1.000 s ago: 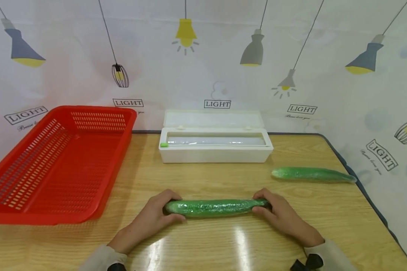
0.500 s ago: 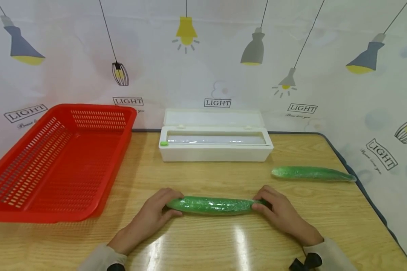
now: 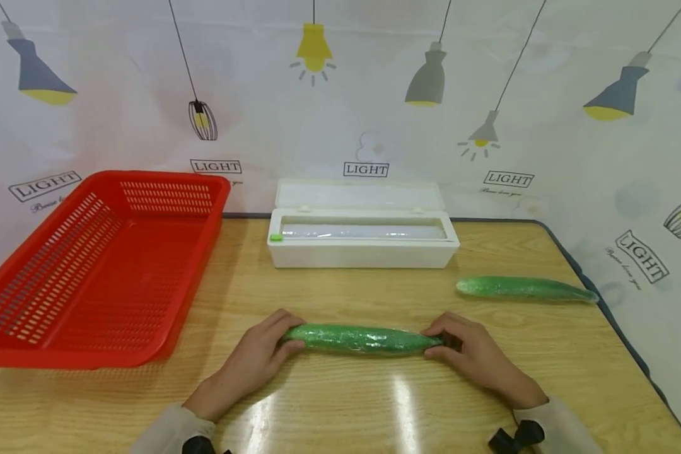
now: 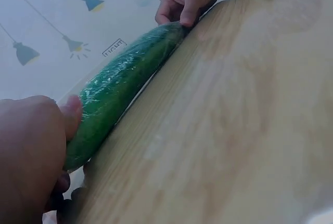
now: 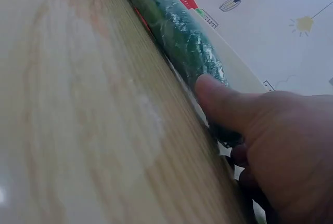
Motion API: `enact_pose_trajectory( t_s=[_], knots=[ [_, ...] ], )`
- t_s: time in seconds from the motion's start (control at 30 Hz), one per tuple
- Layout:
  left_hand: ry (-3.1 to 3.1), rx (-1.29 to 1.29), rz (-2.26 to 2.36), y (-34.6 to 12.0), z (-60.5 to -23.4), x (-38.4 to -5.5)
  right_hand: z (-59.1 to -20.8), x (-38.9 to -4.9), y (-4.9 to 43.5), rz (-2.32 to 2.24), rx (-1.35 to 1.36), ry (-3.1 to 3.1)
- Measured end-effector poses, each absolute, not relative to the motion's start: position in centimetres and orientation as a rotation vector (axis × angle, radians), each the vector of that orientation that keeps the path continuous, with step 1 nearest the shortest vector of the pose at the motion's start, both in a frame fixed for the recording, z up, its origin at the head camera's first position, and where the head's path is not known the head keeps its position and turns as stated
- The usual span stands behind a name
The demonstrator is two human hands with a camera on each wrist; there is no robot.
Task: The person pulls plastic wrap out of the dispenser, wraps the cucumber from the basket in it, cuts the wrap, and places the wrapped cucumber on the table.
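A green cucumber in shiny clear plastic wrap (image 3: 363,339) lies crosswise in front of the person, between both hands. The left hand (image 3: 255,353) grips its left end, thumb on the near side and fingers on the far side. At the narrower right end, the right hand (image 3: 477,353) pinches the cucumber and its wrap between thumb and fingers. Both wrist views show the film drawn close around the cucumber (image 4: 122,86), with each thumb pressed along its side. The fingers beneath the ends are mostly hidden.
A second wrapped cucumber (image 3: 524,288) rests at the right of the wooden table (image 3: 329,403). Behind stands a white cling film dispenser (image 3: 363,255) with its lid raised and a green slider at its left. A red plastic basket (image 3: 190,284) takes up the left side.
The cucumber has rolled slightly away from the person between the hands, and its left end now sits a little farther right. Both hands keep their hold; the view has tilted slightly.
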State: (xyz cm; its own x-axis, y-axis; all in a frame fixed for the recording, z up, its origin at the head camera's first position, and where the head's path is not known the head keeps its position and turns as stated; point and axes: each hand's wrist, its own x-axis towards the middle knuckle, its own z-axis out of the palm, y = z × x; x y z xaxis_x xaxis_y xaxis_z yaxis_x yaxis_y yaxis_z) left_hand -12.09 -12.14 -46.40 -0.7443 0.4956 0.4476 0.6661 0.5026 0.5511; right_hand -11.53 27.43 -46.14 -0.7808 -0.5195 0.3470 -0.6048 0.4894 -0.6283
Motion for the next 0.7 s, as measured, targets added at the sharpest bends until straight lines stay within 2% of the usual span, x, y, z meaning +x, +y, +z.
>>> enact_pose_trajectory(
  t_s=[0.37,0.53,0.7],
  knots=[
    [-2.592,-1.063,-0.744,-11.7,-46.6,-11.7,-45.7,-11.2,26.8,1.071,0.950,-2.659],
    [-2.568,-1.075,-0.717,-11.6,-46.5,-11.4,-45.6,-10.6,25.9,0.929,0.820,-2.718],
    [-2.598,-1.003,-0.824,-11.5,-46.4,-11.3,-45.6,-10.6,25.5,0.865,0.875,-2.672]
  ],
)
